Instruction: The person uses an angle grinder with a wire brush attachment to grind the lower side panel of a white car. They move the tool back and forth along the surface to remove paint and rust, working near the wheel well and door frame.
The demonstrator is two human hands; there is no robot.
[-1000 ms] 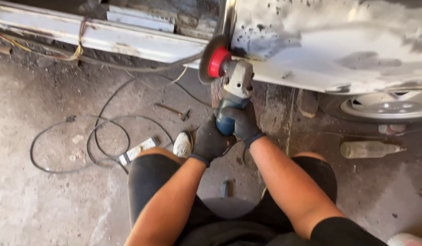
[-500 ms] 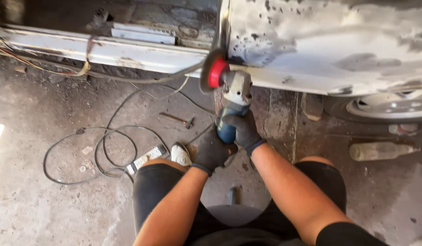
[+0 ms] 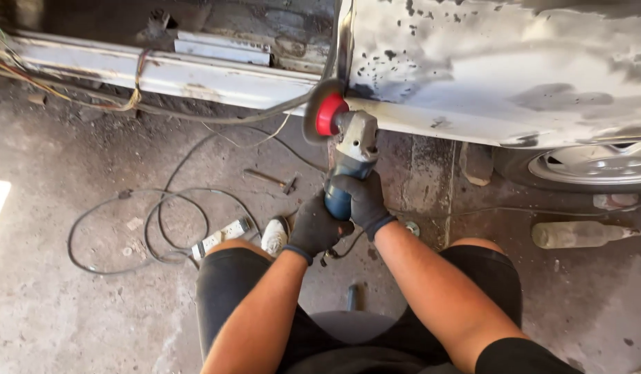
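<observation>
An angle grinder (image 3: 354,142) with a grey head, blue body and red-backed disc (image 3: 320,112) points at the lower edge of a white, sanded car body panel (image 3: 500,69). My left hand (image 3: 313,225), in a dark glove, wraps the rear of the blue body. My right hand (image 3: 362,197), also gloved, grips the body just ahead of it. The disc sits at the panel's front lower corner, beside the open door sill (image 3: 161,73).
A black cable (image 3: 154,221) coils on the concrete floor at left, with a white power strip (image 3: 220,237) and my white shoe (image 3: 274,235). A hammer (image 3: 272,179) lies near the sill. A dusty bottle (image 3: 580,234) lies at right below the wheel (image 3: 597,166).
The view has shifted slightly; both hands and the grinder stay at the panel's lower corner, the grip unchanged.
</observation>
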